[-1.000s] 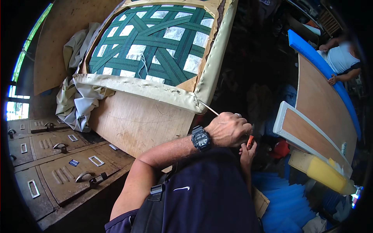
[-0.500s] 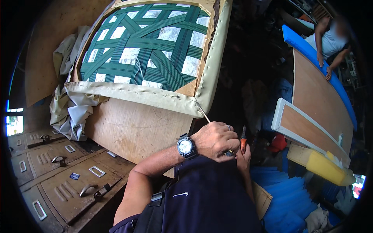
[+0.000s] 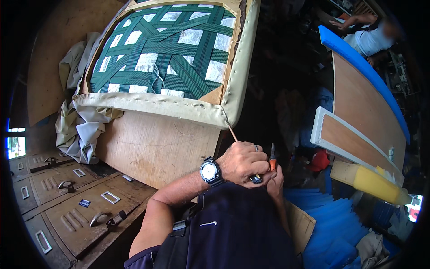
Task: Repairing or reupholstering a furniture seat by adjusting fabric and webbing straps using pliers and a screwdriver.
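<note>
My left hand (image 3: 244,162), with a watch on its wrist, is closed round a screwdriver-like tool (image 3: 231,132). Its thin shaft meets the near right corner of an upholstered seat frame (image 3: 152,106), and its dark and yellow butt shows below the fist. Cream covering is fastened along the frame's edges. Green webbing (image 3: 148,45) crosses the underside over white material. Right beside the left fist, my right hand (image 3: 276,181) grips an orange-handled tool (image 3: 273,162) with a narrow metal tip pointing up. The left hand partly hides the right hand's fingers.
The frame lies on a plywood board (image 3: 152,150). Loose cream fabric (image 3: 85,130) hangs at its left, above brown metal lockers (image 3: 85,206). To the right are blue-edged plywood (image 3: 363,103), a yellow padded piece (image 3: 376,186) and blue sheets (image 3: 331,224). A co-worker (image 3: 369,42) is far right.
My right hand with the orange-handled tool has come left, closer against my left fist. The seat frame sits slightly further left in view. The co-worker's arms have moved from the blue edge.
</note>
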Action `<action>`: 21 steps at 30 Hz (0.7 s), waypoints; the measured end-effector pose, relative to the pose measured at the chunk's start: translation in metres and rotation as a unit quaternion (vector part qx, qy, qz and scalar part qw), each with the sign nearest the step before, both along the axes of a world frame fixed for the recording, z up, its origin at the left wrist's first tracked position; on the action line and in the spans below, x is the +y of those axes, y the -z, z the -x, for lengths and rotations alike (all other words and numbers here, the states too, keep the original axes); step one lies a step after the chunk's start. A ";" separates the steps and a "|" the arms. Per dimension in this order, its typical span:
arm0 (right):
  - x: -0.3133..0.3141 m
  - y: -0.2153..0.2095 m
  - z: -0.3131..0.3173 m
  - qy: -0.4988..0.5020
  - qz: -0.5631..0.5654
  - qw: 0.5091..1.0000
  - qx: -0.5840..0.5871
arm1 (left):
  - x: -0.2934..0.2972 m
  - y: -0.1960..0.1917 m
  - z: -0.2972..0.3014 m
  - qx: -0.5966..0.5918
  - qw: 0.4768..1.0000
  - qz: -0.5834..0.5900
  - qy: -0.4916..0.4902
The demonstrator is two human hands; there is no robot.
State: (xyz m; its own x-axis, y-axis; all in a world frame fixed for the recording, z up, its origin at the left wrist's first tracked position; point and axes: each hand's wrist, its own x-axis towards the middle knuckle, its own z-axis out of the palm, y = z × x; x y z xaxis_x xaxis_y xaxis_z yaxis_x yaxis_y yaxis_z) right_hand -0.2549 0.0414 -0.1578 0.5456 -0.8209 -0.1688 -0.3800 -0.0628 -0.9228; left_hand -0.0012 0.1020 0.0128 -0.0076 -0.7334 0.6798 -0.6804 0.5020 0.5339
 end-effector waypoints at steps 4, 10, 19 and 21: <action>0.008 0.011 0.019 0.034 -0.092 0.994 0.046 | 0.001 0.007 0.009 -0.011 1.000 0.026 0.002; 0.020 0.006 0.026 0.051 -0.123 0.990 0.055 | 0.001 0.013 0.014 -0.025 0.999 0.037 0.010; 0.028 -0.124 -0.007 -0.009 0.370 0.915 -0.160 | 0.010 0.013 0.002 0.061 0.995 0.075 0.008; 0.031 -0.144 -0.023 -0.054 0.387 0.896 -0.210 | 0.013 0.013 0.001 0.066 0.994 0.089 0.015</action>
State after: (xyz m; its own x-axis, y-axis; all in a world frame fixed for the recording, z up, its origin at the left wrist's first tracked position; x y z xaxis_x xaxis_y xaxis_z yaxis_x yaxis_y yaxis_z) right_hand -0.2319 0.0722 -0.0140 0.5102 -0.5423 0.6675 0.0374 -0.7614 -0.6472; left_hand -0.0024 0.1152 -0.0001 0.0701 -0.6029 0.7947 -0.5936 0.6150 0.5190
